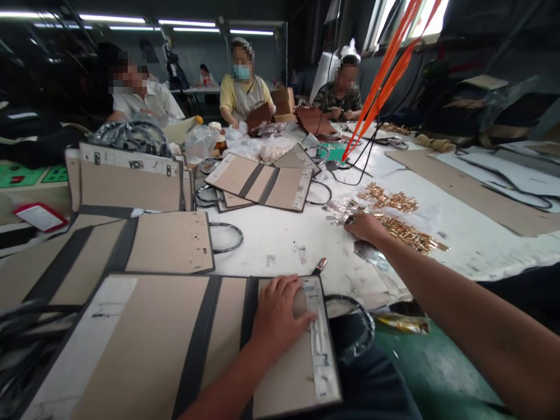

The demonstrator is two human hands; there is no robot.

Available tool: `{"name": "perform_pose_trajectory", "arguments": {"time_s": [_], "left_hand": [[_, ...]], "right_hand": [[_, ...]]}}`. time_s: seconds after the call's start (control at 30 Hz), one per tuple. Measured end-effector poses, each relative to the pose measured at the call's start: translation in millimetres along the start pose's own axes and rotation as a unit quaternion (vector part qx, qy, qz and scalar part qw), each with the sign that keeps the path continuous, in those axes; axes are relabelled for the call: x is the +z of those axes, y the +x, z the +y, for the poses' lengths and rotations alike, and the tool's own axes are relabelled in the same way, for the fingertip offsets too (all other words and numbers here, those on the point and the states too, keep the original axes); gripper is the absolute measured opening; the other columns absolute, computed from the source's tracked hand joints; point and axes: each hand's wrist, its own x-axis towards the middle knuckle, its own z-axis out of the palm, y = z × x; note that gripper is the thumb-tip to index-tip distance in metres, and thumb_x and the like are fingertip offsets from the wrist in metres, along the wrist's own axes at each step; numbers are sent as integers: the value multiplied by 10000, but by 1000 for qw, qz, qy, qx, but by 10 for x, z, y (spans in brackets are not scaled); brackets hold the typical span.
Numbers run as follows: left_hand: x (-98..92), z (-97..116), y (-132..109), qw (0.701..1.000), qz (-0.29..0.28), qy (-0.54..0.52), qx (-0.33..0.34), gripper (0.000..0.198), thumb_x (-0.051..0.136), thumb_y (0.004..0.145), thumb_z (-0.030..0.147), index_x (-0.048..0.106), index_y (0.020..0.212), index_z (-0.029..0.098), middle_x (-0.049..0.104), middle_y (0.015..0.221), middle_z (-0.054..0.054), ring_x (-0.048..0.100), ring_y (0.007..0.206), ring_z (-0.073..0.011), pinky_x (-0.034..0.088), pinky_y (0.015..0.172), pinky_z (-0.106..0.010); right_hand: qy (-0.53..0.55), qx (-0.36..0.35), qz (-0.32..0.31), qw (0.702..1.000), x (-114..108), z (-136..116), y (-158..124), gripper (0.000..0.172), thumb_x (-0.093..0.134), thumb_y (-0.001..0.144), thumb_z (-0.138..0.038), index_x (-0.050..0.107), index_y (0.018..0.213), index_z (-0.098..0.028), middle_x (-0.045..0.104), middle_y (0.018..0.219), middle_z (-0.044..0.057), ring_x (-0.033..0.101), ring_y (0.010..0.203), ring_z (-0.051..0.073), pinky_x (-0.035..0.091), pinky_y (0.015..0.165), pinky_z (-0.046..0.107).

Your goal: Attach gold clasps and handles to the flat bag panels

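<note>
My left hand (282, 312) lies on an unfolded bag panel (153, 332), fingers stretched over its right part beside a white strip. The panel is beige-brown with dark fold bands, and a black handle (365, 326) wrapped in clear film loops from its right edge. Farther off, my right hand (367, 227) reaches down to the white table among small metal pieces (343, 210). Its fingers are bent together at the tips; what they hold is too small to make out. Gold-coloured metal fittings (406, 233) are heaped just right of it. A small metal piece (321, 265) shows at the panel's upper edge.
More bag panels (175, 236) with handles lie to the left, and others (271, 184) are stacked toward the middle. Orange straps (380, 81) hang over the white table (262, 233). Several people sit or stand across it. Flat boards (472, 186) lie at right.
</note>
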Motion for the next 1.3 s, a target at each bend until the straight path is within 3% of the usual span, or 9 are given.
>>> {"name": "perform_pose_trajectory", "arguments": {"time_s": [0.2,0.33,0.47,0.57,0.63,0.73,0.87,1.13,1.3], "left_hand": [[8,24,-29,1000,3,-4,6,690,922,754,482,614,1328,250,621,1441,-19,504,1346,-274,401,1137,-480],[1,28,-50,1000,9,-12,19,627,891,800,451,617,1321,235,614,1445,-31,495,1360,-271,400,1149,-466],[-4,31,-50,999,10,-17,27,574,861,838,422,620,1323,235,617,1443,-40,501,1359,-280,416,1135,-475],[-1,30,-53,999,13,-17,29,567,849,848,418,618,1332,232,622,1439,-50,505,1352,-288,426,1125,-485],[0,27,-62,999,16,-21,33,553,841,857,398,615,1333,230,622,1439,-51,501,1358,-282,428,1129,-480],[-6,24,-77,999,16,-27,41,525,820,875,384,614,1333,231,622,1440,-48,499,1362,-276,436,1126,-476],[-14,27,-83,999,18,-30,40,508,806,889,413,620,1323,224,628,1433,-53,507,1357,-283,444,1119,-487],[-20,26,-96,999,14,-31,43,484,785,896,355,609,1330,230,620,1444,-52,496,1370,-286,434,1126,-488],[-36,24,-100,999,8,-33,40,425,735,931,310,604,1329,243,618,1444,-52,500,1370,-281,432,1130,-491]], "right_hand": [[27,4,-8,1000,-69,63,-81,341,757,817,-378,768,1079,-160,753,906,115,710,805,238,478,643,287],[161,-55,-36,985,-237,2,-626,330,790,802,-378,775,1028,-139,709,720,71,644,613,155,450,551,236],[219,-116,-202,948,-236,-158,-1517,344,778,781,-440,779,992,-168,649,613,15,534,499,120,360,456,218],[240,-175,-326,897,-15,-281,-2057,247,728,802,-377,762,939,-174,682,713,0,555,593,110,425,545,214],[236,-186,-354,886,151,-350,-2248,200,697,809,-342,744,905,-174,672,719,-15,545,620,107,426,575,214],[188,-206,-329,902,285,-432,-2319,168,657,815,-313,723,855,-164,667,714,-12,540,644,115,405,592,221],[104,-248,-270,925,251,-497,-2285,173,614,855,-295,720,836,-159,681,726,14,559,661,131,372,605,234],[67,-272,-246,928,272,-515,-2341,120,604,864,-251,637,773,-182,633,684,-5,492,628,119,295,598,243],[-11,-289,-193,938,333,-496,-2367,144,599,900,-283,629,795,-189,669,777,19,516,675,132,289,650,261]]}}
